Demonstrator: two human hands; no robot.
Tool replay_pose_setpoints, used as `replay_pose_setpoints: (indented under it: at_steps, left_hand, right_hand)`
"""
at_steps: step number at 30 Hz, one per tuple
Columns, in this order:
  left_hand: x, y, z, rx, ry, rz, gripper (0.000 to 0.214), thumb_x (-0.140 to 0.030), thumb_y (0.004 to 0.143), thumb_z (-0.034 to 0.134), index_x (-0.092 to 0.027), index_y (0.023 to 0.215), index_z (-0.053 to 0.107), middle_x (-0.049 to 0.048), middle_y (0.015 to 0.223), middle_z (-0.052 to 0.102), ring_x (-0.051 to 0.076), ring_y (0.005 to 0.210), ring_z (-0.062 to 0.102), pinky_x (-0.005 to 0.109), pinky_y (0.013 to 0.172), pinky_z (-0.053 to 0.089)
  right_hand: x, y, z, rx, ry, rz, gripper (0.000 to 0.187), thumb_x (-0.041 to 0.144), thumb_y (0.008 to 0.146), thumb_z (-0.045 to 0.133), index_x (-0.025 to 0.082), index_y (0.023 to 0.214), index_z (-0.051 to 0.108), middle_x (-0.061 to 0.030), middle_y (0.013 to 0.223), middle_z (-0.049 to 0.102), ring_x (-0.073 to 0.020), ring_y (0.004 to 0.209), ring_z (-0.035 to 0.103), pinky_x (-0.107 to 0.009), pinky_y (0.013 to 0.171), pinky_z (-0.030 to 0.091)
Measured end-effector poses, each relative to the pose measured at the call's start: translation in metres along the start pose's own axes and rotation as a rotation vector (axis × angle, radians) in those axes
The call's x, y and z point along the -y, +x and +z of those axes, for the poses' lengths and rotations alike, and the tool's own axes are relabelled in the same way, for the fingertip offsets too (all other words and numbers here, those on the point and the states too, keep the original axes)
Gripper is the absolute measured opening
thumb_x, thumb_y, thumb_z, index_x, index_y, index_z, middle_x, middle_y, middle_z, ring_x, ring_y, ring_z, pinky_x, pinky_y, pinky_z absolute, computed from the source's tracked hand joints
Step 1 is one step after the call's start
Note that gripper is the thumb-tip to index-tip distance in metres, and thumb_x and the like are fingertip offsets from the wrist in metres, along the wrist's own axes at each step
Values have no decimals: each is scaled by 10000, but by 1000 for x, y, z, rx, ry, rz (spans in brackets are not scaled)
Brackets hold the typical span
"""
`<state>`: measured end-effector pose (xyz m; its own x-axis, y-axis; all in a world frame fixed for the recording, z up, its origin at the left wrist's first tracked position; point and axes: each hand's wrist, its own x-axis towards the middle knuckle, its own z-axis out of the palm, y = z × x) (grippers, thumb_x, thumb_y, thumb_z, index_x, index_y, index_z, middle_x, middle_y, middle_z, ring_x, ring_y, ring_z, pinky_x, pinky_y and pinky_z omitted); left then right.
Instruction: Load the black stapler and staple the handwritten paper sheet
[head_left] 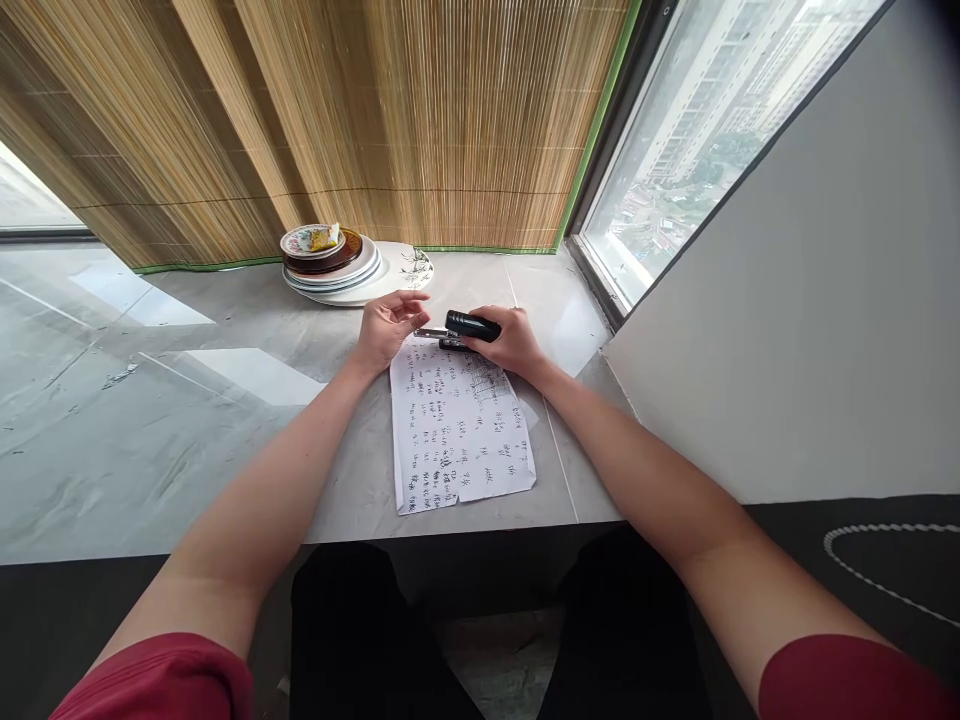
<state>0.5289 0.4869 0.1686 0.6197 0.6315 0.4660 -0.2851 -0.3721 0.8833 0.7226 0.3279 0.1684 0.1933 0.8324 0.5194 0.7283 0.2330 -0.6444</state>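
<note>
Shiny grey tabletop (225, 480) holds white written-on paper (457, 435) near its front edge; right hand (514, 342) grips black-and-silver stapler (469, 324), likely steadying it; left hand (384, 328) loosely open.

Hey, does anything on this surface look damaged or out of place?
The handwritten paper has an uneven lower edge with a small notch near its middle; I can't tell whether it's torn or overlapping sheets. Also, a small yellow item sits atop the stacked plates, a slightly odd spot. Nothing looks spilled.
</note>
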Motion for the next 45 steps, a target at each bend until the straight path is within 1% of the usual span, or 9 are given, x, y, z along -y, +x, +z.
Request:
replay_pose_setpoints:
  at_steps: [6,11,17,22,27,30,34,38,45]
  left_hand:
    - [-1,0,2,-36,-3,-1,302,-402,724,941,-243,958,837,26,789,715,142,690,649,300,651,563]
    - [-1,0,2,-12,32,19,195,-393,812,873,-237,925,840,48,881,733,146,731,676,318,705,581]
    - [-1,2,2,-74,76,18,141,-346,867,815,-223,935,823,65,961,754,156,807,709,323,788,584]
    - [0,2,3,-58,55,7,204,-337,799,879,-213,949,817,74,1034,758,163,833,723,340,824,605]
    - [1,0,3,-61,60,-1,301,-373,784,896,-211,1026,821,60,898,764,179,824,730,350,809,624]
    - [1,0,4,-72,68,11,278,-410,790,888,-227,993,833,54,887,773,175,807,727,349,801,626]
    - [-1,0,4,-36,96,2,288,-446,772,897,-221,946,852,60,850,778,185,788,717,357,776,619]
    - [1,0,3,19,125,17,341,-425,713,940,-225,977,862,80,916,791,196,811,710,359,768,596]
    - [4,1,-1,75,287,66,340,-478,801,868,-230,1033,851,83,930,777,211,853,691,370,774,565]
  right_hand:
    - [-1,0,0,-34,23,0,214,389,825,802,260,989,753,7,908,775,-205,831,719,-357,871,526]
    - [-1,0,-1,-36,24,27,223,401,821,809,260,988,761,1,929,786,-210,841,725,-359,873,538]
    - [-2,1,-1,-49,19,61,246,428,822,810,261,998,772,-15,958,797,-232,872,739,-379,872,559]
    - [-2,1,-1,-47,0,64,248,432,821,817,273,1008,774,-11,952,797,-241,878,740,-400,890,560]
    - [-3,1,-1,-44,3,47,224,398,815,814,264,989,771,-8,944,794,-228,861,738,-381,895,552]
    - [-3,1,-1,-37,4,58,225,404,817,811,269,992,767,-5,958,795,-230,873,738,-379,896,553]
    - [-3,1,-1,-34,0,57,223,400,823,809,270,997,760,-1,950,792,-227,874,737,-377,905,544]
    - [-3,1,0,-46,-13,32,214,387,829,810,263,994,758,-1,941,789,-219,859,733,-374,913,527]
    - [-3,1,1,-57,-8,3,206,354,827,805,250,998,759,2,923,786,-206,842,732,-355,891,525]
